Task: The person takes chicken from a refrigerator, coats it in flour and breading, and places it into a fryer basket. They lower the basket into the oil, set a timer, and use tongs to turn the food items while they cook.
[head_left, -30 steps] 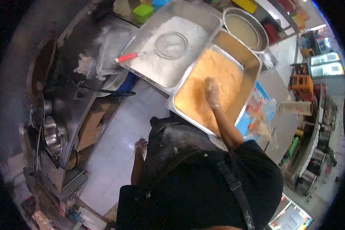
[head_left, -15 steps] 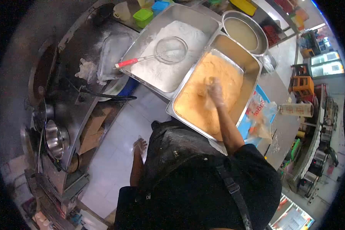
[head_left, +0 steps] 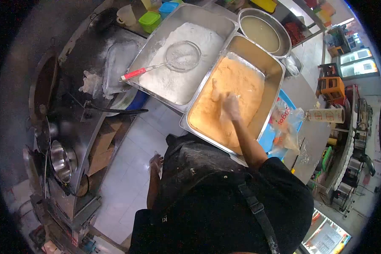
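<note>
My right hand point(head_left: 231, 108), in a clear plastic glove, reaches down into a deep steel tray point(head_left: 276, 74) of orange breading powder point(head_left: 245, 80). Its blurred fingers are at the powder's surface, and I cannot tell whether they grip anything. Just left of the fingers, a small powder-coated lump point(head_left: 216, 92) pokes up. Down at my side over the floor hangs my left hand point(head_left: 156, 163), dusted with white, fingers apart and holding nothing. A second steel tray point(head_left: 142, 70) adjoins the first and holds white flour point(head_left: 173, 86). Across it lies a mesh strainer point(head_left: 183, 56) with a red handle.
Behind the trays stands a round steel pan point(head_left: 285, 42) of cloudy liquid. A plastic bag point(head_left: 285, 122) lies on a blue tray point(head_left: 266, 142) at the right. To the left are a clear plastic container point(head_left: 118, 65), a black hose point(head_left: 118, 111) and steel bowls point(head_left: 61, 163).
My right hand has moved slightly toward me and left within the orange powder, and a coated lump now shows beside it. My left hand still hangs open. The whole view has shifted a little.
</note>
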{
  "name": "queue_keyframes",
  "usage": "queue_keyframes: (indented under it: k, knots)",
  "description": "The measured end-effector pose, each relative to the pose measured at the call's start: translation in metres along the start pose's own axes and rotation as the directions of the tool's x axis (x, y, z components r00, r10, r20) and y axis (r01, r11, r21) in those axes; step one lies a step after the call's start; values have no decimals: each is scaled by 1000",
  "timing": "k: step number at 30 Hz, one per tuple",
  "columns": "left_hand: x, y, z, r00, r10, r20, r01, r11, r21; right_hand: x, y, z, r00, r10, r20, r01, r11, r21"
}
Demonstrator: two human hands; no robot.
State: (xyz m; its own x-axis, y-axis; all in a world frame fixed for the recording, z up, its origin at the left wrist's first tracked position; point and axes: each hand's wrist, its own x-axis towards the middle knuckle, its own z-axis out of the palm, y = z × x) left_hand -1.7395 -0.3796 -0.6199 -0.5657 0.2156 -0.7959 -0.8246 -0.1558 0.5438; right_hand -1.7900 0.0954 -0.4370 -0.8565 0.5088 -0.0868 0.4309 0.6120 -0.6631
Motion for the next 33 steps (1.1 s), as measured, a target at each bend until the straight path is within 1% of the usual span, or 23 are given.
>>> queue_keyframes:
  k: [2, 5, 6, 7, 8, 10, 11, 12, 14, 15, 18, 19, 21, 22, 23, 24, 25, 26, 27, 28, 30, 31, 33]
  knots:
    - [0, -10, -12, 1000, -23, -19, 22, 999, -36, 7, -21, -20, 978, -208, -14, 196, 943, -269]
    - [-4, -7, 2, 994, 93, -60, -99, 988, -114, 40, -3, 26, 991, -128, -43, 112, 956, -270]
    - [0, -3, -1, 994, -60, -87, 50, 992, -117, 40, -6, 24, 990, -136, -47, 119, 957, -266]
    - [8, -1, -12, 971, -208, -116, 193, 973, -126, 38, -12, 19, 999, -22, -39, 15, 981, -195]
    - [16, 2, -22, 975, -187, -117, 170, 976, -138, 41, -17, 13, 997, 77, -22, -79, 989, -128]
    - [35, -24, -54, 980, -36, 195, 102, 933, -344, 46, 22, 12, 975, -142, -172, 100, 968, -232]
    - [27, -18, -46, 989, -79, 129, 117, 937, -329, 38, 27, 5, 930, -261, -260, 193, 947, -258]
    - [29, -25, -51, 989, -86, 120, 122, 933, -338, 29, 9, -13, 934, -261, -246, 196, 946, -259]
    - [37, -42, -71, 937, -47, 347, 208, 872, -444, 10, -43, -66, 885, -335, -323, 304, 942, -142]
    - [21, -37, -46, 994, -72, -87, 57, 985, -164, 5, -41, -71, 891, -322, -322, 290, 946, -143]
    - [-16, -6, -11, 973, -184, -139, 165, 976, -141, 0, -30, -87, 913, -276, -300, 231, 957, -177]
    - [-22, 0, 0, 974, -187, -132, 169, 977, -133, -2, -26, -91, 921, -293, -258, 234, 943, -236]
    - [-31, 7, 19, 950, -95, -298, 112, 993, 38, -7, -30, -100, 927, -307, -214, 238, 925, -296]
    - [-24, -28, -22, 950, -93, -299, 108, 994, 33, -9, -44, -108, 965, -165, -202, 123, 971, -204]
    - [6, -44, -47, 993, -113, 17, 114, 973, -200, -10, -53, -111, 985, -17, -172, -2, 994, -112]
    - [18, -31, -49, 944, -53, 325, 189, 895, -403, -12, -53, -106, 986, -14, -165, -4, 994, -109]
    - [18, -33, -46, 944, -53, 325, 189, 896, -402, -11, -49, -101, 959, -149, -242, 105, 977, -188]
    - [22, -35, -39, 995, -73, 66, 85, 976, -203, -8, -44, -93, 907, -289, -308, 206, 939, -275]
    - [17, -29, -27, 980, -30, -197, 36, 999, 29, 1, -26, -71, 907, -299, -295, 213, 933, -289]
    - [19, -27, -30, 980, -30, -195, 38, 999, 33, 10, 6, -39, 871, -406, -275, 298, 883, -361]
    - [27, -26, -43, 952, 8, 305, 119, 912, -393, 29, 43, -2, 747, -531, -399, 471, 847, -246]
    - [36, -20, -42, 954, 39, 298, 90, 909, -407, 40, 20, -14, 730, -551, -403, 498, 834, -239]
    - [28, -24, -53, 979, -31, 202, 118, 892, -436, 23, -33, -55, 873, -334, -355, 189, 903, -385]
